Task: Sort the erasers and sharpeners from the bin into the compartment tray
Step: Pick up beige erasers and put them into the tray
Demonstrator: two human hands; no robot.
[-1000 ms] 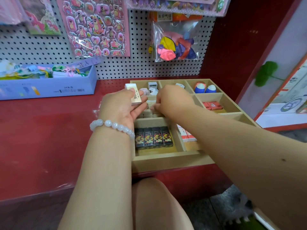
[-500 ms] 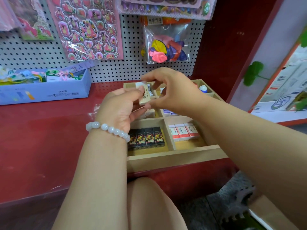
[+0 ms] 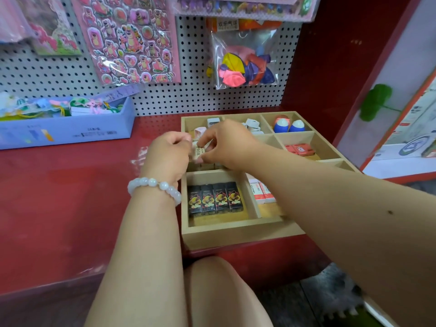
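1. A shallow wooden tray (image 3: pixel 236 234) with thin straight dividers sits on a glossy red counter (image 3: pixel 70 197), its front edge at the counter's lip.
2. Both hands meet above the tray's left middle compartment. The left hand (image 3: pixel 168 156) has its fingers curled inward, and the right hand (image 3: pixel 227 143) pinches with thumb and fingertips; between them they hold a small pale rectangular eraser (image 3: pixel 197 152) with printed marks on its wrapper.
3. A bracelet (image 3: pixel 154 186) of smooth, milky round beads circles the left wrist.
4. The near left compartment holds four black erasers (image 3: pixel 215 201), flat blocks with a gold and red design, lying side by side in a row.
5. Next to them, partly under the right forearm, lie white and red erasers (image 3: pixel 262 192).
6. Farther back sit two rounded blue and white sharpeners (image 3: pixel 289 125) and red blocks (image 3: pixel 299 149) in separate compartments.
7. A pale blue cardboard box (image 3: pixel 68 131) of mixed small items stands at the left, against a white perforated board (image 3: pixel 188 95) hung with glossy sticker sheets (image 3: pixel 132 38) and a clear bag of balloons (image 3: pixel 243 64).
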